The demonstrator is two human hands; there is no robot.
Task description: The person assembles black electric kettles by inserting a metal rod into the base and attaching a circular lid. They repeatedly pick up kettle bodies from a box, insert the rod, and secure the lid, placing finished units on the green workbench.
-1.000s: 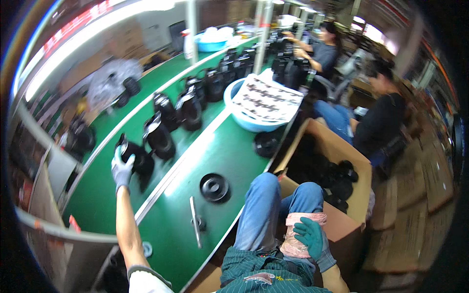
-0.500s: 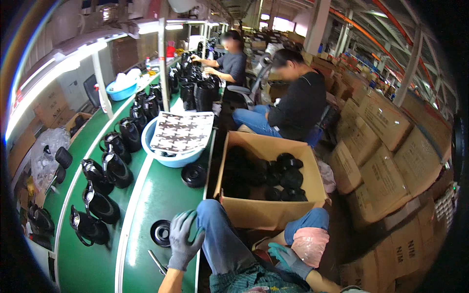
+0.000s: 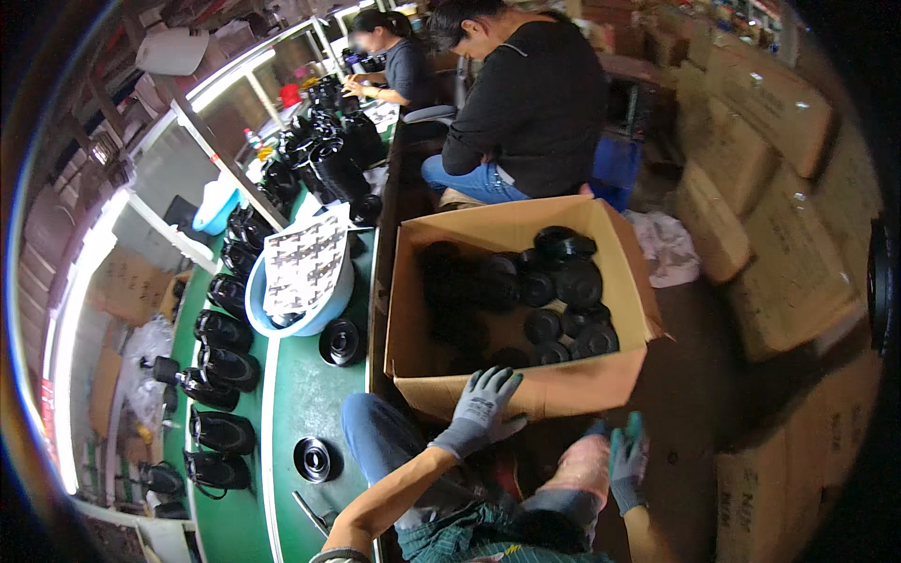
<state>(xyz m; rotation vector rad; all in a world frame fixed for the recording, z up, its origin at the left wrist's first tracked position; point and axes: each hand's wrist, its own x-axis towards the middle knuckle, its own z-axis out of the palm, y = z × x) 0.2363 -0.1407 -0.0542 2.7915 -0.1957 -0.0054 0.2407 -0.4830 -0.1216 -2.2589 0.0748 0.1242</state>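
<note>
My left hand (image 3: pixel 481 411), in a grey glove, is at the near wall of an open cardboard box (image 3: pixel 526 394). Its fingers are spread and hold nothing; I cannot tell whether they touch the cardboard. Several round black plastic parts (image 3: pixel 574 281) lie inside the box. To the right, my right hand (image 3: pixel 627 462), gloved in grey and green, is below the box's near right corner, beside my knee. Its fingers are stretched out with nothing in them. A single round black part (image 3: pixel 317 460) lies on the green bench near my left knee.
Black kettle-like jugs (image 3: pixel 223 432) stand in rows along the green bench (image 3: pixel 310 394). A blue basin (image 3: pixel 324 305) bears a patterned sheet (image 3: pixel 305 263). A seated person in black (image 3: pixel 535 103) is just beyond the box; another works farther along. Large cartons (image 3: pixel 798 253) lean at right.
My left hand has moved right from the bench edge to the box. My right hand has swung outward to the right of my knee. The view has shifted, bringing the box closer.
</note>
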